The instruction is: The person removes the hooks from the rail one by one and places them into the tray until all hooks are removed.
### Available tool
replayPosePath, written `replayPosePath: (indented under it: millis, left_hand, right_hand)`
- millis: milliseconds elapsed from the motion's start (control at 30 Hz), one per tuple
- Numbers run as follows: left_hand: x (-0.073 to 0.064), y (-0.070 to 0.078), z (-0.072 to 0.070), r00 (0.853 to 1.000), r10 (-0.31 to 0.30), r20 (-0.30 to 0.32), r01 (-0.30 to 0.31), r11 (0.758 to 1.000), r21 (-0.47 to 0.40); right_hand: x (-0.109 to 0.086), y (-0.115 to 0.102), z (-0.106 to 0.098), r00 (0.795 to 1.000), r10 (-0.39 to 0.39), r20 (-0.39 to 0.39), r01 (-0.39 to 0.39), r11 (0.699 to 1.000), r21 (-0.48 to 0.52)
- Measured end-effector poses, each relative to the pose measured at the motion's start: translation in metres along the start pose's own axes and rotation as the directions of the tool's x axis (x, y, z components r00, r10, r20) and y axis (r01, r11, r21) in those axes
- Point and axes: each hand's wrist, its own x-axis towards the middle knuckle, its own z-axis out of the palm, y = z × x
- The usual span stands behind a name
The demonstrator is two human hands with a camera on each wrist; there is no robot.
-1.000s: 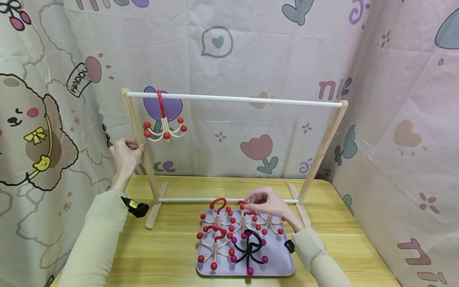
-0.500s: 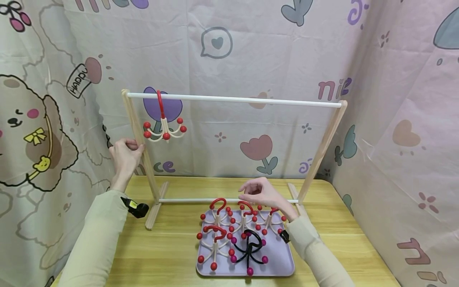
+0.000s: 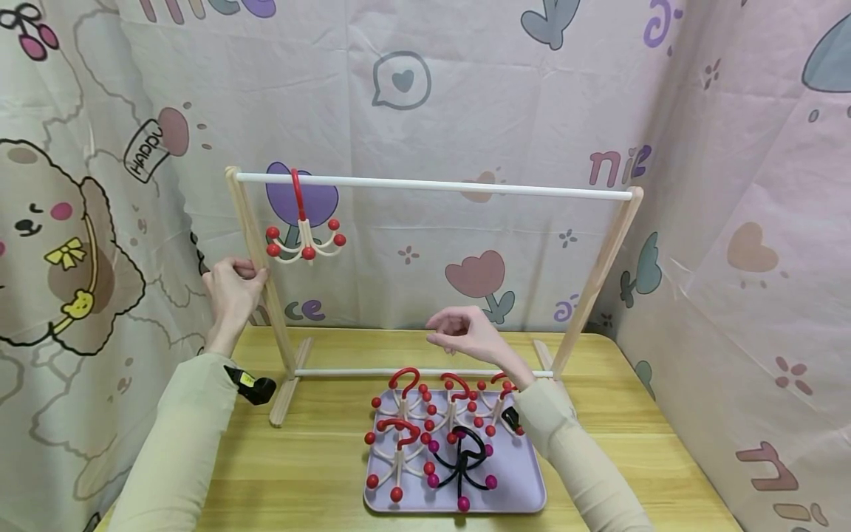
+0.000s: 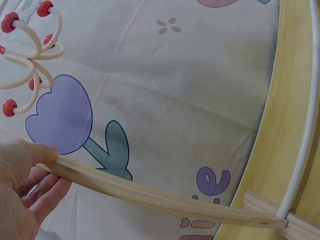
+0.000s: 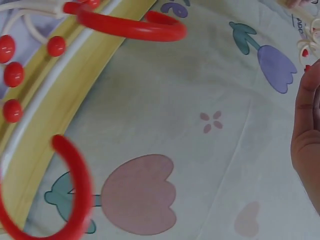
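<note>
My left hand [image 3: 234, 292] pinches the left wooden post [image 4: 150, 197] of a rack between thumb and fingers. From the rack's white top bar [image 3: 425, 185], near its left end, hangs a cream multi-arm hook hanger [image 3: 306, 236] with a red hook and red balls. My right hand [image 3: 468, 332], fingers loosely bent and holding nothing, is raised above the far side of a lilac tray [image 3: 515, 502]. On the tray stand several similar red-hooked hangers [image 3: 399, 458] and a black one [image 3: 462, 464] with magenta balls. In the right wrist view, two red hooks [image 5: 135, 29] show at left.
The rack's white lower bar [image 3: 359, 372] runs just behind the tray. Its right wooden post [image 3: 598, 288] and feet stand on the wooden table [image 3: 319, 458]. A printed curtain [image 3: 412, 133] surrounds the back and sides.
My right hand has risen from among the tray's hooks and moved left and up, leaving the hangers in place. My left hand stays on the post.
</note>
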Motion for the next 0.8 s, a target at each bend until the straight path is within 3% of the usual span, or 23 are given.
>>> replayPosePath:
  millis: [233,800]
  left_hand:
    - [0.0,-0.001,0.0,1.0,0.007,0.001,-0.007,1.0,0.01]
    - [0.0,0.0,0.0,1.0,0.0,0.014,0.001,1.0,-0.014]
  right_hand:
    - [0.021,-0.015,0.006,0.997,0.056,-0.052,-0.057,0.998,-0.028]
    - [0.078,-0.046,0.025,0.981,-0.045,-0.191,0.031,0.997,-0.075]
